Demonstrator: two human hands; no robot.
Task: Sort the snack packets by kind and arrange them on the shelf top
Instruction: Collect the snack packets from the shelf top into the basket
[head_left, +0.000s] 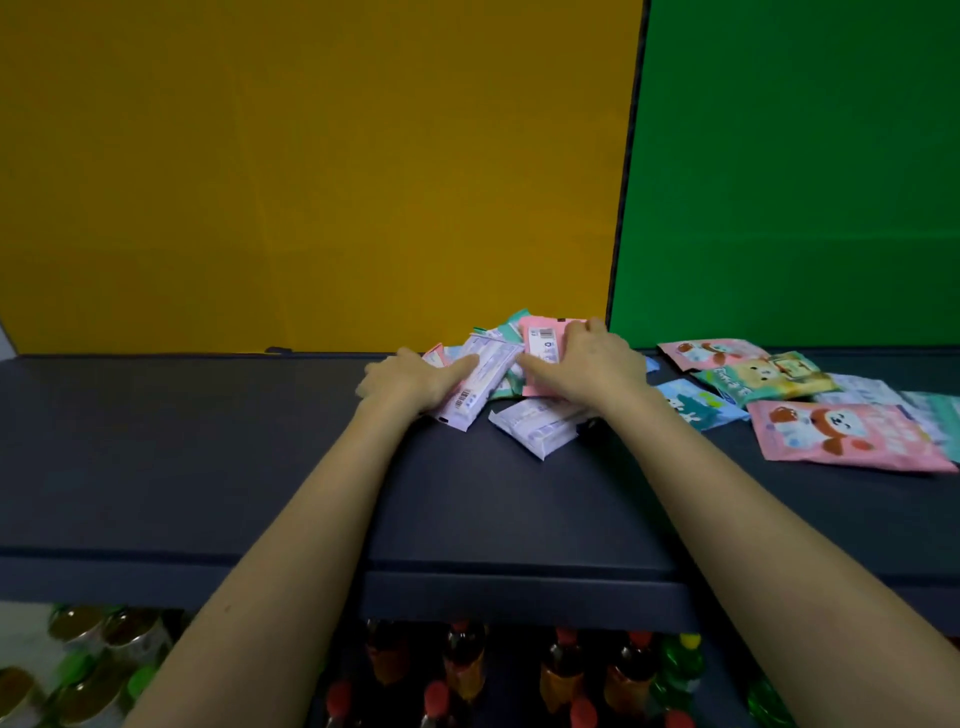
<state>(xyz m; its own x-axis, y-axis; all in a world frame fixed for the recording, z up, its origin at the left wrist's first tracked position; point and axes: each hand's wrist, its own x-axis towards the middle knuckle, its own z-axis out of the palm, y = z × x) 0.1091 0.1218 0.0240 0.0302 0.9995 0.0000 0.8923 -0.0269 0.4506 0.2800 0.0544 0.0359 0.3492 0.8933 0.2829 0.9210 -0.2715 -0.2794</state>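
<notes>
A loose pile of snack packets (506, 332) lies at the back middle of the dark shelf top (208, 441). My left hand (410, 376) holds a pale lilac packet (480, 379), thumb on top of it. My right hand (587, 361) lies over a pink packet (543, 345) turned back side up, fingers curled round its far edge. Another lilac packet (540, 423) lies flat just in front of the pile. To the right lie spread packets: two pink ones (841, 431) (701, 352), a green one (763, 376) and a blue one (696, 408).
A yellow panel (311, 171) and a green panel (795, 171) stand behind the shelf top. Below its front edge (519, 597) stand bottles with red caps (462, 660) and green bottles (680, 670); jars (98, 634) show at the lower left.
</notes>
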